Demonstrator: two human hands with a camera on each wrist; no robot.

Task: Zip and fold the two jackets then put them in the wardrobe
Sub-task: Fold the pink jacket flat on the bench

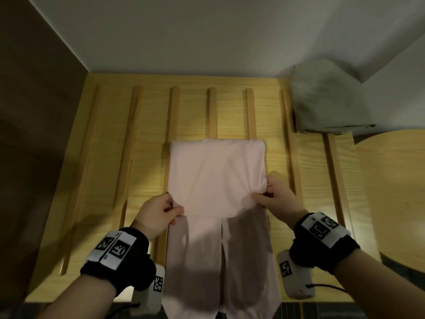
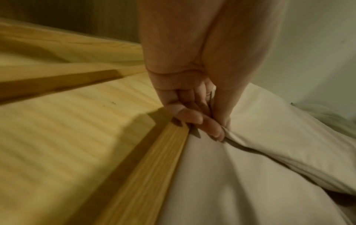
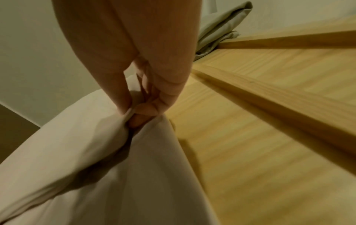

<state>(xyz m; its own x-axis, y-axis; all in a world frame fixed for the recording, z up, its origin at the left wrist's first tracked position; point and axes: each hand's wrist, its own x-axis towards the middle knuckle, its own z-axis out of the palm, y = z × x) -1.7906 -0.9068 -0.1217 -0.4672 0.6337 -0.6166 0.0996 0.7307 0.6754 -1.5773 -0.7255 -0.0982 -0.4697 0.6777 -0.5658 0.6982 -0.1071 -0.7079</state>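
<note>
One wooden surface [image 1: 142, 162] fills most of the scene, pale pine with raised slats [image 1: 211, 111] running away from the person; seven of them can be counted in the head view. A white wall closes its far edge, a dark panel its left side, and a rounded wooden board [image 1: 395, 192] sits at the right.

Two jackets are in sight. The pink jacket [image 1: 216, 176] lies in the middle of the surface, its far part doubled back toward the person so the fold forms a straight far edge, while the lower part hangs over the near edge. The grey jacket [image 1: 326, 100] is already folded and sits in the far right corner against the wall, well apart from the pink one.

Bare wood lies open on both sides of the pink jacket, wider on the left.

Two hands work the folded flap. The left hand [image 1: 158, 212] pinches its near left corner, fingers curled, right beside a slat. The right hand [image 1: 276, 196] pinches the near right corner, cloth bunched between thumb and fingers. Each grip is narrow and closed on fabric.
</note>
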